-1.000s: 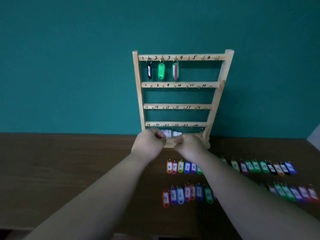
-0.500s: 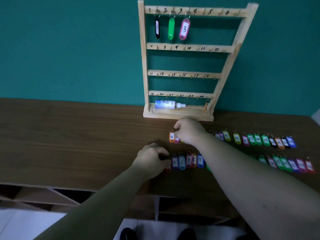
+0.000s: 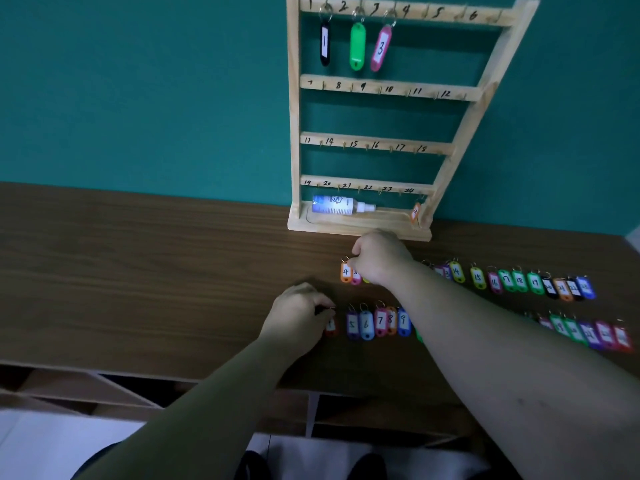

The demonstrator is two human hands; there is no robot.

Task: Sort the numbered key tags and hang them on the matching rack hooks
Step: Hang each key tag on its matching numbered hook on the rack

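Head view: rack [image 3: 293, 133] base tray holds a bottle [image 3: 337, 205].

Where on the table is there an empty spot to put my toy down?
The big bare patch is the table left of the wooden rack and left hand. Right of that it is crowded: two rows of key tags run to the right edge, with the right hand among them. A bottle lies in the rack's tray.

Both hands are down from the rack's base: the left hand [image 3: 298, 315] now closes on the red tag [image 3: 330, 326] at the near row's left end, and the right hand [image 3: 379, 256] pinches the ring of tag 4 [image 3: 345, 271] in the far row.
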